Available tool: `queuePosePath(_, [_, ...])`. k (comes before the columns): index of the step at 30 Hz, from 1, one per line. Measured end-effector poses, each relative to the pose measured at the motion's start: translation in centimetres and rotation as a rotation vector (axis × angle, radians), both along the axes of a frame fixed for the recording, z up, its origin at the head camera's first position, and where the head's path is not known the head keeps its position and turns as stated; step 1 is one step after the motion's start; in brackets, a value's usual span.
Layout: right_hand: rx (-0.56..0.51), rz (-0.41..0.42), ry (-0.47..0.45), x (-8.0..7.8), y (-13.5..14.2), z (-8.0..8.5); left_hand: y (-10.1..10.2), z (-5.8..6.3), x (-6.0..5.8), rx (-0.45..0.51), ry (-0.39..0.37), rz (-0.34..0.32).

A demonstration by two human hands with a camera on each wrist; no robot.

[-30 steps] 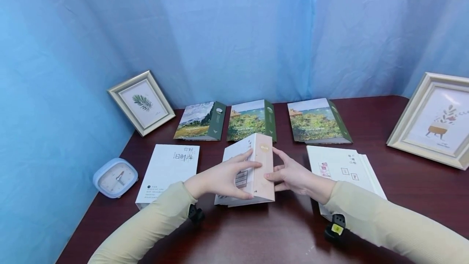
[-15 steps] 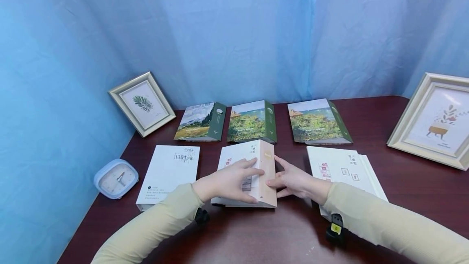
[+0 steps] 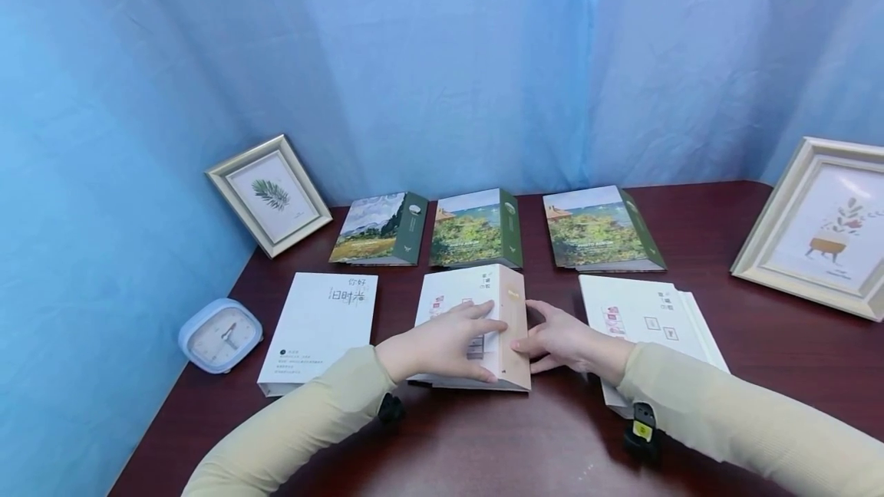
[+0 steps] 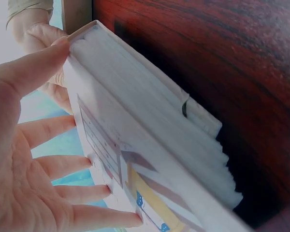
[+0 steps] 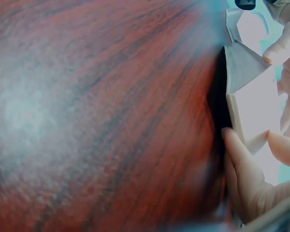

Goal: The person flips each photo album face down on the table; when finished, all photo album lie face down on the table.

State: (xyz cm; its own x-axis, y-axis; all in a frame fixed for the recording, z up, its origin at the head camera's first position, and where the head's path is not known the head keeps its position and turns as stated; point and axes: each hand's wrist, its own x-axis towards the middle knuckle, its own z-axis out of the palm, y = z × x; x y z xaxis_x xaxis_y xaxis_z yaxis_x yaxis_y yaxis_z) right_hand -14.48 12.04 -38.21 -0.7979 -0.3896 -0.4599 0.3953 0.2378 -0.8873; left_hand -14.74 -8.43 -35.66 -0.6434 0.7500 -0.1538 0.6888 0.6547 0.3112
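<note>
Mid-table lies a thick white photo album (image 3: pixel 442 288) with a pale pink spine (image 3: pixel 512 309) turned to the right. My left hand (image 3: pixel 449 345) rests on its cover with fairly straight, spread fingers; in the left wrist view the thumb reaches the corner by the spine, and the page block (image 4: pixel 140 96) shows between the covers. From the right, my right hand (image 3: pixel 569 340) grips the spine side. Its thumb presses the spine and its other fingers reach the bottom edge, as the right wrist view shows.
White albums lie left (image 3: pixel 318 328) and right (image 3: pixel 628 305), the right one under my forearm. Behind are three green-spined albums (image 3: pixel 376 225) with painted covers. A blue clock (image 3: pixel 221 334) stands left; picture frames (image 3: pixel 271 194) lean at back left and right (image 3: pixel 818 225). A blue curtain (image 3: pixel 442 67) hangs behind.
The white album, tilted up a second ago, has come down flatter on the table and shifted slightly right. Both hands have moved with it and stay on it.
</note>
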Motion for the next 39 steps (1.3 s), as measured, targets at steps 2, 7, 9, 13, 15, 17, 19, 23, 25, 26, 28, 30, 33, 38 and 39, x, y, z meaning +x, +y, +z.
queuePosePath(2, [0.031, -0.005, 0.015, 0.1, 0.0, 0.1, 0.1, 0.0, 0.0, -0.006, -0.005, 0.007])
queuePosePath(7, [0.053, -0.019, 0.042, 0.1, 0.3, 0.2, 0.3, 0.0, 0.2, -0.019, -0.014, 0.030])
queuePosePath(9, [0.052, -0.021, 0.046, 0.1, 0.4, 0.3, 0.4, 0.0, 0.2, -0.020, -0.019, 0.039])
queuePosePath(13, [0.058, -0.012, 0.051, 0.1, 0.7, 0.6, 0.6, 0.1, 0.3, -0.020, -0.036, 0.060])
queuePosePath(15, [0.062, -0.007, 0.049, 0.2, 0.8, 0.8, 0.7, 0.1, 0.3, -0.023, -0.040, 0.071])
queuePosePath(17, [0.065, -0.002, 0.048, 0.2, 1.0, 1.0, 0.8, 0.1, 0.4, -0.025, -0.044, 0.080])
queuePosePath(19, [0.069, -0.002, 0.049, 0.3, 1.2, 1.1, 0.9, 0.0, 0.4, -0.031, -0.049, 0.087])
queuePosePath(23, [0.070, -0.010, 0.051, 0.2, 1.8, 1.6, 1.1, 0.0, 0.3, -0.050, -0.054, 0.077])
queuePosePath(25, [0.073, -0.011, 0.058, 0.2, 2.2, 1.8, 1.1, 0.1, 0.3, -0.061, -0.056, 0.069])
queuePosePath(26, [0.073, -0.012, 0.060, 0.1, 2.4, 1.9, 1.1, 0.1, 0.3, -0.065, -0.056, 0.065])
queuePosePath(28, [0.077, -0.008, 0.065, 0.1, 2.7, 2.1, 1.2, 0.2, 0.3, -0.073, -0.067, 0.073])
queuePosePath(30, [0.083, -0.001, 0.073, 0.1, 2.9, 2.2, 1.2, 0.3, 0.3, -0.080, -0.082, 0.087])
queuePosePath(33, [0.089, 0.006, 0.090, 0.2, 3.1, 2.4, 1.2, 0.4, 0.3, -0.079, -0.101, 0.106])
queuePosePath(38, [0.089, -0.003, 0.117, 0.4, 3.8, 2.8, 1.5, 0.6, 0.0, -0.061, -0.080, 0.079])
queuePosePath(39, [0.088, -0.004, 0.120, 0.4, 4.0, 2.9, 1.6, 0.8, -0.1, -0.056, -0.074, 0.070])
